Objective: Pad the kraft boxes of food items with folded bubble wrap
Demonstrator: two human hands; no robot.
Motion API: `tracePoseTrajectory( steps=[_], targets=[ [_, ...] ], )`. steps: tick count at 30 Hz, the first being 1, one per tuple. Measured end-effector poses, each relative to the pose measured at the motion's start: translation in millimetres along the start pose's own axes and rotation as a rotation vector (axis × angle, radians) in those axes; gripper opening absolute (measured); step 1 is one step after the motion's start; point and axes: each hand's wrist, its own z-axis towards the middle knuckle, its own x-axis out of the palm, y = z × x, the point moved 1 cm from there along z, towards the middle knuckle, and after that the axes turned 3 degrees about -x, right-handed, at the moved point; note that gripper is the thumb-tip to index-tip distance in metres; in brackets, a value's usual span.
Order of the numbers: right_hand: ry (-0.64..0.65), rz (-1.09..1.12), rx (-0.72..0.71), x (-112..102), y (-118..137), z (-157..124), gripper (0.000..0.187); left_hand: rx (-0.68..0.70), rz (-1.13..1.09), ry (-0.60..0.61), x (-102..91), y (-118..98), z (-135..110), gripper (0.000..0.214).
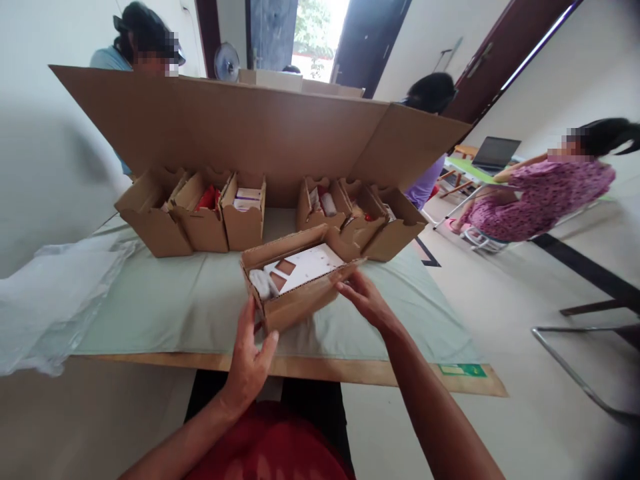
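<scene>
An open cardboard box (300, 312) is held between my two hands, tilted a little above the cloth-covered table. Inside it lie a white flat panel (313, 261) with square cut-outs and small holes, and a whitish wrapped bundle (261, 283) at its left end. My left hand (253, 357) grips the near left corner, thumb on the front side. My right hand (364, 299) holds the right end, its fingers partly hidden beneath the box.
Cardboard bins (160, 230) with small goods stand in two groups along the table's back, before a tall cardboard screen (240, 127). Clear plastic sheeting (55, 293) lies at the left. A seated person (545, 193) is at the right, near a laptop (495, 153); other people sit beyond the screen.
</scene>
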Motion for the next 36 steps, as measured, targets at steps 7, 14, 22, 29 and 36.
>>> tracePoseTrajectory(
  steps=[7,14,22,29,36],
  targets=[
    [0.051,0.204,-0.016,15.3,-20.8,33.8,0.069,0.081,0.193,0.019,-5.7,18.4,-23.3,0.073],
    [-0.002,0.214,0.065,24.8,-43.1,11.0,0.085,-0.112,0.075,-0.007,-23.6,26.1,34.6,0.087],
    [-0.043,0.247,-0.011,56.1,-36.9,64.8,0.088,-0.147,0.004,-0.11,-1.6,36.5,38.1,0.075],
    [-0.085,0.299,-0.016,70.0,-37.8,68.1,0.067,-0.091,0.01,-0.185,22.3,41.9,74.9,0.065],
    [-0.043,0.216,-0.087,84.3,-29.7,44.5,0.061,-0.091,0.005,-0.242,17.7,62.8,59.5,0.06]
  ],
)
